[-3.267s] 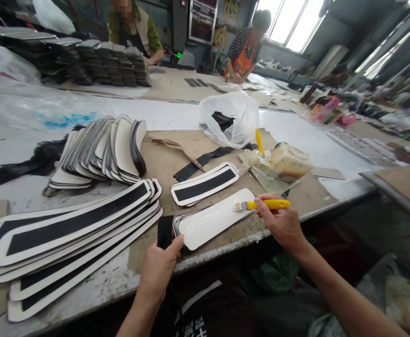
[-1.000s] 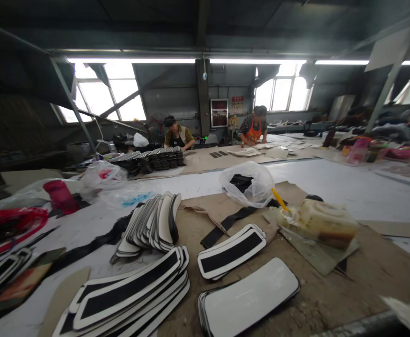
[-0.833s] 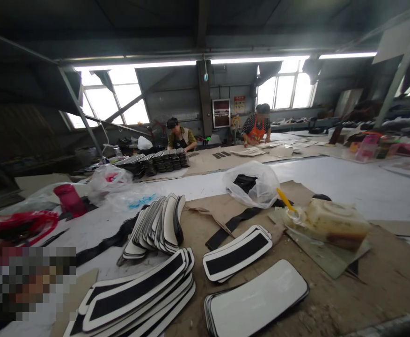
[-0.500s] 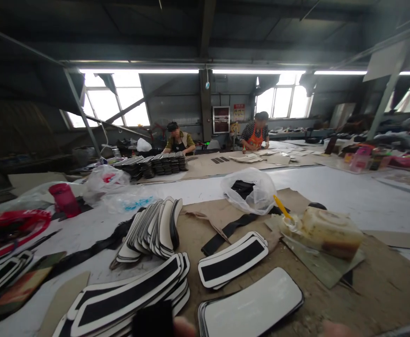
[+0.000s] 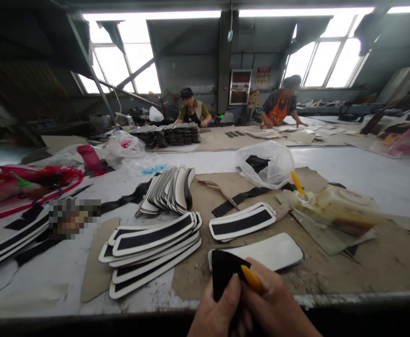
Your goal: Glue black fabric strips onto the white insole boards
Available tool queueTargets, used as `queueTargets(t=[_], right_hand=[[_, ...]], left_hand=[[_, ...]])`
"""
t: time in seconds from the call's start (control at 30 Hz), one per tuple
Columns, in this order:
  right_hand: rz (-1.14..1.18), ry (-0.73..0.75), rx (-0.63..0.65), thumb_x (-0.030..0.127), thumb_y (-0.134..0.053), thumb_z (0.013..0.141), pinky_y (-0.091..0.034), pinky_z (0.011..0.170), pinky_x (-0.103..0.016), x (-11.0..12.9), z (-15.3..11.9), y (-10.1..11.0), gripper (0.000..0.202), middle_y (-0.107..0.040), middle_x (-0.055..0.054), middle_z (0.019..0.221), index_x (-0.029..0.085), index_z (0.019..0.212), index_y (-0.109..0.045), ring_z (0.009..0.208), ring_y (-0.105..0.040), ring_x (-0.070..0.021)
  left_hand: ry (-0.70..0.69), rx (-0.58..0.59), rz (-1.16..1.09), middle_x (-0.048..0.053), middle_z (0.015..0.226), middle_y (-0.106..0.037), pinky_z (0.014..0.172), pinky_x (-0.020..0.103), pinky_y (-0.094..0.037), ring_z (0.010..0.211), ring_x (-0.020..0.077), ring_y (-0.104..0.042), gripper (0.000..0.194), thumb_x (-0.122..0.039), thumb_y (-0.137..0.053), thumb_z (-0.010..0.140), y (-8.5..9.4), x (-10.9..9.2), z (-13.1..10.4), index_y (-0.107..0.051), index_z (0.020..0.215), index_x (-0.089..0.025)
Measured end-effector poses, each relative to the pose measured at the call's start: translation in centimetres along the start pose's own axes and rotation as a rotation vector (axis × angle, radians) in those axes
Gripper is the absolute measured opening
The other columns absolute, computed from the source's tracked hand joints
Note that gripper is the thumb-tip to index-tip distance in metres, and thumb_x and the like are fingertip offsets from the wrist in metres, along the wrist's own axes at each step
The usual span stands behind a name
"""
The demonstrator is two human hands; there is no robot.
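My left hand (image 5: pixel 216 310) is closed on a black strip of material (image 5: pixel 224 270), its thumb pressed on the near part. Close beside it, my right hand (image 5: pixel 278 299) is closed with a yellow-handled tool (image 5: pixel 252 279) in it; the tool's working end is hidden. Just behind the strip lies a stack of plain white curved panels (image 5: pixel 275 250), partly covered by it. Farther back are white panels with black centres (image 5: pixel 243 222). To the left, more black-centred panels (image 5: pixel 156 236) form an uneven stack.
A fanned row of panels (image 5: pixel 170 189) stands behind. At right, a cloudy plastic container (image 5: pixel 348 206) has a yellow stick (image 5: pixel 298 182) beside it. A plastic bag (image 5: pixel 278 164) holds black pieces. Two people (image 5: pixel 193 112) work across the table. A red bag (image 5: pixel 50 175) lies left.
Both hands have come up into view at the bottom centre, close together, with the black strip and yellow-handled tool. The view has tilted down, so the tabletop sits higher in the picture.
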State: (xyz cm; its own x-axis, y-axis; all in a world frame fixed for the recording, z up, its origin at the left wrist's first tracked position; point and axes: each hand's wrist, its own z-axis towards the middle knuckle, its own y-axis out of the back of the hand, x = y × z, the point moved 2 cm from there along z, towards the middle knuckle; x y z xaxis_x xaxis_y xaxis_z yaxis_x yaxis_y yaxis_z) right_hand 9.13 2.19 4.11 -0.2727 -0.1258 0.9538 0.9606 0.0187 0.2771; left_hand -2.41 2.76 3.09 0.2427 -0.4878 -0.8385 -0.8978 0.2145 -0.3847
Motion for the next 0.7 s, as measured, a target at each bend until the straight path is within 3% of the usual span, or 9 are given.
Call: queueTargets(t=[0.13,0.37,0.57,0.7], right_hand=[[0.139,-0.216,0.13,0.042,-0.048,0.087,-0.039,0.038,-0.02,-0.4,-0.2,0.0,0.028,-0.047,0.006,0.046,0.021,0.069,-0.043,0.039,-0.053,-0.0119],[0.197,-0.32,0.024,0.039,-0.059,0.081,-0.036,0.035,-0.018,-1.8,-0.1,-0.4,0.026,-0.044,0.01,0.045,0.02,0.071,-0.046,0.034,-0.049,-0.0091],[0.276,-0.327,0.156,0.043,-0.048,0.088,-0.039,0.038,-0.021,-2.1,-0.4,-0.5,0.028,-0.044,0.009,0.045,0.021,0.073,-0.042,0.038,-0.056,-0.0134],[-0.034,-0.215,0.012,0.041,-0.053,0.086,-0.043,0.052,-0.024,-2.8,-0.2,0.0,0.029,-0.052,0.003,0.055,0.019,0.068,-0.05,0.053,-0.055,-0.0131]], left_hand=[[-0.01,0.119,0.072,0.0,0.048,-0.054,0.043,0.02,-0.029,0.041,0.0074,-0.042,0.037,-0.051,-0.059,0.078,0.4,0.2,-0.6,-0.057,0.073,-0.014],[0.047,0.116,0.048,0.001,0.052,-0.055,0.048,0.02,-0.032,0.045,0.0073,-0.044,0.034,-0.044,-0.055,0.083,0.6,0.7,-0.5,-0.059,0.075,-0.012],[0.094,0.136,0.055,0.005,0.056,-0.058,0.049,0.021,-0.032,0.048,0.0089,-0.047,0.036,-0.043,-0.052,0.085,1.1,1.1,-0.2,-0.063,0.077,-0.01],[0.119,0.116,0.015,0.002,0.053,-0.053,0.048,0.02,-0.029,0.046,0.007,-0.042,0.036,-0.042,-0.054,0.084,1.5,1.6,0.1,-0.062,0.07,-0.01]])
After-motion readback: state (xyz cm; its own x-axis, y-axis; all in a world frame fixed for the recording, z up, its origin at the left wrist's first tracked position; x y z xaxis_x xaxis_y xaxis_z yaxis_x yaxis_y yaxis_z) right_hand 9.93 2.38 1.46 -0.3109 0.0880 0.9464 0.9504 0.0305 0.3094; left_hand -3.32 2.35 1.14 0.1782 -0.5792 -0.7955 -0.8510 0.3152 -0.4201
